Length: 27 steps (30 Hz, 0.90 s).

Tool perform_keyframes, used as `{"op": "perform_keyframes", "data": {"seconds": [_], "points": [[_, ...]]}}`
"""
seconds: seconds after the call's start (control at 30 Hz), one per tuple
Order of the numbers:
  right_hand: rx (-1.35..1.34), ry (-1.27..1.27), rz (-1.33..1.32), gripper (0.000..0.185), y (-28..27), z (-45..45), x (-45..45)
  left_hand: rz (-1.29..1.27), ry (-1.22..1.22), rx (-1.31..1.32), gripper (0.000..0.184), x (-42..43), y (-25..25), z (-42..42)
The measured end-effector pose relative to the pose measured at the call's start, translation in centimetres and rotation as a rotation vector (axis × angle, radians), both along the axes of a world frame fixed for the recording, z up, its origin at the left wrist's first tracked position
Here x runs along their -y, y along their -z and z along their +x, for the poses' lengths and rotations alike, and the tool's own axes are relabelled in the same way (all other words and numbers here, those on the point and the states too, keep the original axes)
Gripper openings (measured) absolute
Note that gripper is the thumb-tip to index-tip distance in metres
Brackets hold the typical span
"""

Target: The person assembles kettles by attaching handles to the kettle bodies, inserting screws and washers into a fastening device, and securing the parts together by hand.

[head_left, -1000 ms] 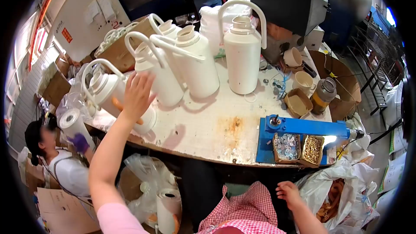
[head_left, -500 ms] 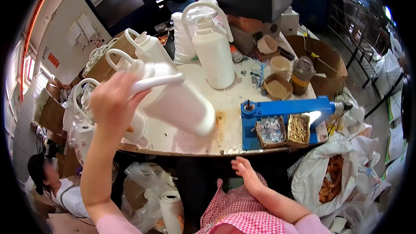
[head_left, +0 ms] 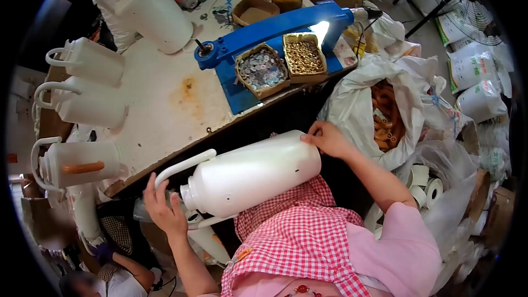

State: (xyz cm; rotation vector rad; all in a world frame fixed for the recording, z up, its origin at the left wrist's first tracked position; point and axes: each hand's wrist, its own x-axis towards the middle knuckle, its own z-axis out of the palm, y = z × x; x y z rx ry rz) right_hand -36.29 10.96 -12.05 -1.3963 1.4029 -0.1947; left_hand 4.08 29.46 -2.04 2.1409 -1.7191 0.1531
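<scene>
A white jug body [head_left: 253,171] lies on its side above the checked apron, neck to the left and base to the right, with small holes in its wall. Its curved white carrying handle [head_left: 184,166] loops around the neck end. My left hand [head_left: 165,209] is beside the neck and handle, fingers spread. At the base, my right hand [head_left: 327,138] grips the rim between thumb and fingers. On the table [head_left: 159,99], a jug with an orange side handle [head_left: 82,167] is at the left, near two other white jugs.
A blue fixture [head_left: 264,30] holds a box of washers [head_left: 261,69] and a box of brass pieces [head_left: 304,56]. One white jug [head_left: 157,15] stands at the back. An open sack [head_left: 352,99] of orange handles is right. A co-worker [head_left: 124,280] is at lower left.
The jug has come from the table to above my lap and now lies sideways. My right hand has taken hold of its base; my left fingers have opened. The view has turned downward and right.
</scene>
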Motion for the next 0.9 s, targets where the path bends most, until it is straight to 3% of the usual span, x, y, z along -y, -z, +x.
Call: {"op": "perform_keyframes", "data": {"seconds": [0.03,0.1,0.17,0.23,0.27,0.3,0.37,0.4,0.57,0.63,0.67,0.7,0.73,0.77,0.83,0.87,0.9], "points": [[-0.236,-0.06,-0.309,0.035,-2.3,-0.2,0.5,0.016,-0.037,0.214,0.063,0.4,-0.3,-0.8],[-0.091,0.096,-0.622,0.026,-2.6,-0.5,2.8,-0.072,0.038,0.077,0.068,1.4,0.8,-2.6],[0.17,0.186,-0.736,0.017,-4.2,0.2,6.7,-0.069,0.166,-0.164,0.062,2.2,2.7,-4.2],[0.071,0.09,-0.93,0.013,-5.7,1.1,10.8,-0.075,0.087,-0.185,0.053,2.8,2.7,-4.3],[-0.008,0.052,-0.929,0.013,-5.4,1.6,12.7,-0.175,0.008,-0.449,0.04,3.0,3.2,-4.6],[-0.084,0.012,-0.931,0.014,-5.2,2.2,14.4,-0.174,0.009,-0.452,0.04,2.9,3.4,-4.1],[-0.233,-0.098,-0.94,0.016,-4.3,3.6,16.9,0.06,-0.277,-0.955,0.038,2.0,3.8,-2.9],[-0.379,-0.204,-0.937,0.019,-3.7,3.9,17.9,0.113,-0.277,-1.05,0.045,1.9,2.8,-3.0],[-0.308,-0.301,-0.747,0.025,-0.9,3.8,20.9,0.315,-0.114,-0.96,0.055,0.5,-0.2,-1.2],[-0.301,-0.212,-0.639,0.027,-0.9,4.4,20.5,0.355,-0.084,-0.692,0.057,0.5,-1.9,-1.8],[-0.236,-0.208,-0.699,0.032,0.8,3.7,20.6,0.38,-0.052,-0.658,0.058,0.3,-1.5,-1.7],[-0.13,-0.169,-0.935,0.036,2.2,3.8,20.4,0.362,-0.042,-0.587,0.058,0.7,-0.8,-2.1],[-0.075,-0.167,-0.979,0.038,2.0,4.4,20.9,0.248,-0.037,-0.591,0.056,0.8,1.8,-1.6],[-0.106,-0.151,-0.695,0.034,1.3,4.4,21.0,0.248,-0.098,-0.576,0.051,1.5,1.4,-2.0],[-0.247,-0.144,-0.777,0.016,3.1,4.3,21.7,0.266,-0.121,-0.6,0.049,2.2,0.9,-2.0],[-0.324,-0.191,-0.861,0.012,-1.5,5.3,19.8,0.255,-0.122,-0.607,0.049,2.4,0.8,-2.1],[-0.316,-0.187,-0.875,0.012,-1.9,5.4,19.7,0.255,-0.119,-0.624,0.05,2.4,0.9,-2.3]]}}
